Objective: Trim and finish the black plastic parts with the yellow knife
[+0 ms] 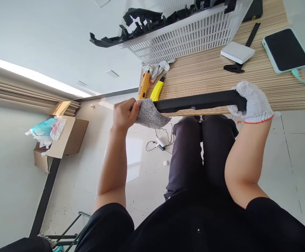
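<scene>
A long black plastic trim strip (194,102) lies crosswise above my thighs, along the table's near edge. My left hand (124,113), bare, is closed on a grey cloth (152,113) at the strip's left end. The cloth covers that end, and part of it hangs below. In a white knit glove with a red cuff, my right hand (256,101) grips the strip's right end, thumb on the upper side. Just beyond the strip's left part lie a yellow utility knife (157,90) and an orange-yellow tool (144,85).
On the wooden table (194,75) stands a white basket (186,40) heaped with black plastic parts (141,29). A white glove (157,70), a black caliper (235,68) under a white box (237,52), and a cabled phone (286,50) lie there. A cardboard box (73,134) and cables (168,140) occupy the floor.
</scene>
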Available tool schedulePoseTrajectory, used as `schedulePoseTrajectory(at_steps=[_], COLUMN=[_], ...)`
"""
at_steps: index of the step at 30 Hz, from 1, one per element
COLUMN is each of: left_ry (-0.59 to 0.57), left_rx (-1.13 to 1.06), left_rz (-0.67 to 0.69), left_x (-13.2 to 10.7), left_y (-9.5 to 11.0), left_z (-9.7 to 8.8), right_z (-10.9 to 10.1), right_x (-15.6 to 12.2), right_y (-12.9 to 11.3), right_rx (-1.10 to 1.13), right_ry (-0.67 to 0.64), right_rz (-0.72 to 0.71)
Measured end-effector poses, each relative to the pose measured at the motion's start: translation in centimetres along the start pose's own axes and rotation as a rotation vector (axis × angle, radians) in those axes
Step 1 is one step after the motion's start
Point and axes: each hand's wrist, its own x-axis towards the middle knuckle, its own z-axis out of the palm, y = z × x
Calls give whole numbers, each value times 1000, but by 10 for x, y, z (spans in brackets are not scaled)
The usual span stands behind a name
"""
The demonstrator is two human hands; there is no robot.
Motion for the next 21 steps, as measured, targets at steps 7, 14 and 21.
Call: schedulePoseTrajectory(at_steps=[7,14,21], left_ry=[-88,-130,-26], left_rx=[35,0,-30], left_rz=[106,94,-2], left_x=[2,4,8], left_y=[36,59,55], left_z=[-33,-18,2], right_z=[3,8,11], right_x=[-6,-9,-13], right_y=[-1,2,2], right_rx=[101,51,60], right_ry=[-41,-62,-145], right_rz=[-44,-22,-35])
